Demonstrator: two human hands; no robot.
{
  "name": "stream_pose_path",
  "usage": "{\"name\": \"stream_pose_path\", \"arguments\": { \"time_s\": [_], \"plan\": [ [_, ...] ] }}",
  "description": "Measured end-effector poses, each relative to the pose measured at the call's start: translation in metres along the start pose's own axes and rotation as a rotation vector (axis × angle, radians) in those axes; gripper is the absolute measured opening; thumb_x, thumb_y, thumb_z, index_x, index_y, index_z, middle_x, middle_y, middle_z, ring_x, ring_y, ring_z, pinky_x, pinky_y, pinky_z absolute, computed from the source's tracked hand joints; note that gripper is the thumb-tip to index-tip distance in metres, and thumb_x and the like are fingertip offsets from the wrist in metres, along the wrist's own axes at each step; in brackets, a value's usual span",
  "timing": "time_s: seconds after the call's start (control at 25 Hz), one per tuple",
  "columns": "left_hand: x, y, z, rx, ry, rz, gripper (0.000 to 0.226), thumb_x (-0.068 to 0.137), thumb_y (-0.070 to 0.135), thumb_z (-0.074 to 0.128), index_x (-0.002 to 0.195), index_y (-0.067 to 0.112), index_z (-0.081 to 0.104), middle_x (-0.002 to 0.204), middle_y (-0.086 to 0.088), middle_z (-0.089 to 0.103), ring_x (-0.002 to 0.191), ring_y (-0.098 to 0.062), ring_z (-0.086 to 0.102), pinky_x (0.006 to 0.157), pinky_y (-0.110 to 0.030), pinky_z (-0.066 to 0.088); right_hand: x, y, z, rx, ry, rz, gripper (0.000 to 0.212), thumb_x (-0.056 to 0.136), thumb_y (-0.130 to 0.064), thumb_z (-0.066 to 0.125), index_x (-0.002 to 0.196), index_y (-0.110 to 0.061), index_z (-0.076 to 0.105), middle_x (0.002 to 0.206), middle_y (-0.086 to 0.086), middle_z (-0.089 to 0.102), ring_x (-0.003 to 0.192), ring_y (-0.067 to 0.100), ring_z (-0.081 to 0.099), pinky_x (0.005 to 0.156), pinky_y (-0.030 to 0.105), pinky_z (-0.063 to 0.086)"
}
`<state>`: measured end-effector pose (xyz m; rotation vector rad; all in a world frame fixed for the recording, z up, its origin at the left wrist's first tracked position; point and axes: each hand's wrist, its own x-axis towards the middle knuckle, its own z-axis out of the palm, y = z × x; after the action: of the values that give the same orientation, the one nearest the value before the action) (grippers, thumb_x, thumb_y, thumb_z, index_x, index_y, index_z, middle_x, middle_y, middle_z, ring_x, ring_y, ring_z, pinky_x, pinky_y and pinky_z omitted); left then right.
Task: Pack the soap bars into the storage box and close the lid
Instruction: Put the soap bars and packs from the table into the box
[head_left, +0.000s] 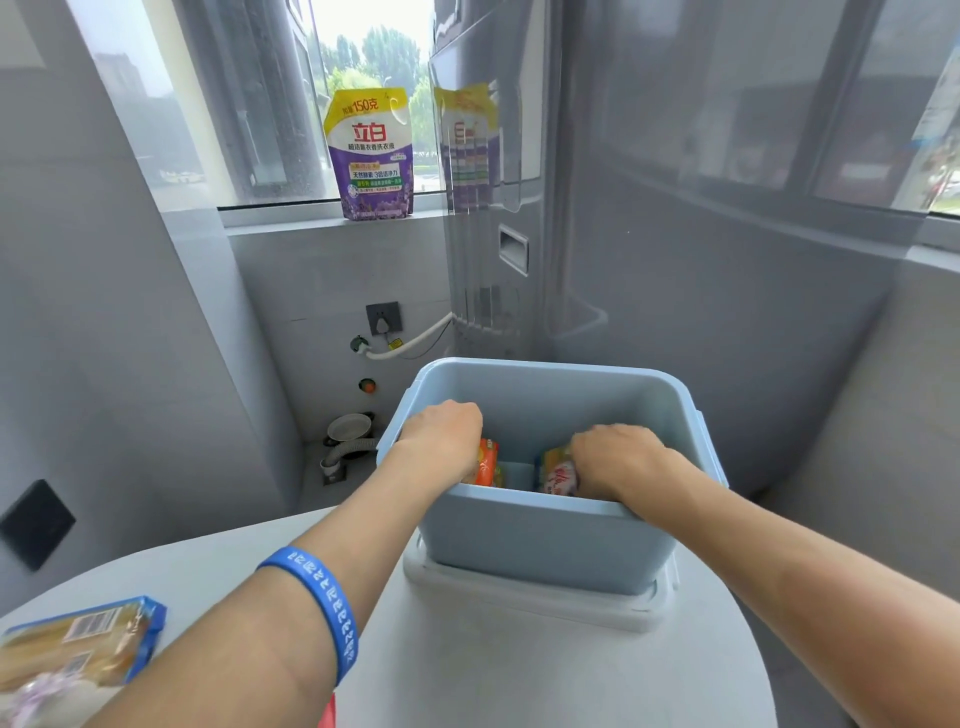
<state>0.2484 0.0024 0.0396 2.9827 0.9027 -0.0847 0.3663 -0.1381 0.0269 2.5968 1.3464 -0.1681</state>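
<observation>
A light blue storage box (540, 540) stands open on the round table, resting on its white lid (535, 603). Both my hands reach down inside it. My left hand (441, 436) grips an orange-wrapped soap bar (487, 462) against the left side of the box. My right hand (618, 457) holds a yellow and pink wrapped soap bar (557, 472) on the right side. A gap of bare box floor shows between the two bars. Another wrapped bar (78, 644), blue and tan, lies at the table's left edge.
The round white table (493, 675) ends just left of and behind the box. A purple detergent pouch (370, 156) stands on the windowsill. A grey appliance (498, 208) rises behind the box. A drain hose and wall socket sit low on the far wall.
</observation>
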Motion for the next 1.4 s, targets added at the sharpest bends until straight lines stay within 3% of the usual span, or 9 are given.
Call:
{"name": "stream_pose_path", "arguments": {
  "time_s": [0.12,0.28,0.4,0.48,0.6,0.96,1.2,1.32,1.4],
  "plan": [
    [-0.002,0.001,0.003,-0.012,-0.015,-0.004,0.024,0.08,-0.001,0.058,0.099,0.01,0.066,0.09,-0.009,0.066,0.081,-0.028,0.064,0.074,-0.038,0.057,-0.001,-0.001,0.006,0.003,-0.141,0.112,0.038,0.088,-0.038,0.056,0.122,-0.021,0.062,0.126,0.0,0.064,0.115,0.024,0.059,0.09,0.034,0.048],
    [-0.008,-0.001,-0.008,0.025,-0.185,0.032,0.018,0.086,0.015,0.06,0.101,0.009,0.067,0.087,-0.005,0.064,0.079,-0.024,0.06,0.066,-0.031,0.051,0.0,0.002,-0.001,0.195,-0.006,0.133,0.031,0.085,-0.03,0.057,0.112,-0.014,0.062,0.118,0.007,0.067,0.101,0.028,0.061,0.077,0.034,0.048],
    [-0.013,0.0,-0.017,0.03,-0.357,0.039,0.016,0.088,0.022,0.059,0.096,0.009,0.065,0.08,-0.002,0.058,0.07,-0.02,0.052,0.065,-0.03,0.044,0.002,0.001,-0.004,0.176,-0.329,0.076,0.039,0.088,-0.035,0.061,0.121,-0.015,0.066,0.124,0.006,0.066,0.107,0.027,0.061,0.091,0.035,0.048],
    [-0.017,0.001,-0.021,0.047,-0.41,0.039,0.02,0.089,0.025,0.058,0.1,0.009,0.065,0.085,-0.003,0.06,0.076,-0.022,0.054,0.071,-0.032,0.046,0.002,-0.001,-0.004,0.19,-0.363,0.037,0.039,0.087,-0.034,0.061,0.122,-0.016,0.066,0.122,0.006,0.065,0.106,0.027,0.06,0.092,0.035,0.048],
    [-0.024,-0.001,-0.022,0.076,-0.453,0.041,0.026,0.09,0.03,0.058,0.108,0.012,0.065,0.096,-0.004,0.063,0.083,-0.023,0.058,0.073,-0.032,0.048,-0.003,-0.005,-0.007,0.196,-0.309,-0.07,0.043,0.088,-0.032,0.059,0.13,-0.022,0.06,0.128,0.004,0.06,0.111,0.027,0.057,0.088,0.034,0.046],
    [-0.077,-0.008,-0.009,0.11,-0.484,0.062,0.021,0.086,0.032,0.059,0.095,0.014,0.062,0.076,0.001,0.059,0.067,-0.016,0.054,0.059,-0.029,0.044,-0.049,-0.032,0.007,0.099,-0.487,-0.215,0.047,0.093,-0.042,0.057,0.134,-0.02,0.055,0.13,0.007,0.061,0.112,0.027,0.057,0.082,0.03,0.039],
    [-0.095,-0.003,-0.008,-0.032,-0.297,0.044,0.022,0.082,0.026,0.063,0.065,0.016,0.052,0.067,-0.001,0.055,0.059,-0.019,0.051,0.05,-0.029,0.04,-0.064,-0.034,0.001,0.195,-0.356,-0.13,0.047,0.086,-0.035,0.062,0.132,-0.024,0.058,0.129,0.004,0.062,0.109,0.026,0.058,0.093,0.036,0.048],
    [-0.114,-0.014,-0.016,-0.413,0.146,0.131,0.014,0.081,0.03,0.064,0.089,0.022,0.073,0.093,0.001,0.072,0.085,-0.02,0.065,0.077,-0.03,0.052,-0.074,-0.031,-0.023,0.337,-0.075,-0.1,0.042,0.085,-0.025,0.064,0.126,-0.018,0.063,0.132,0.007,0.063,0.116,0.027,0.058,0.098,0.037,0.047],
    [-0.14,-0.039,-0.009,-0.638,0.485,0.16,0.019,0.082,0.024,0.063,0.098,0.022,0.073,0.098,0.002,0.073,0.085,-0.015,0.066,0.077,-0.027,0.052,-0.089,-0.045,-0.038,0.516,0.273,-0.109,0.035,0.085,-0.02,0.062,0.119,-0.017,0.067,0.122,0.003,0.068,0.111,0.026,0.061,0.095,0.036,0.048]
  ]
}}
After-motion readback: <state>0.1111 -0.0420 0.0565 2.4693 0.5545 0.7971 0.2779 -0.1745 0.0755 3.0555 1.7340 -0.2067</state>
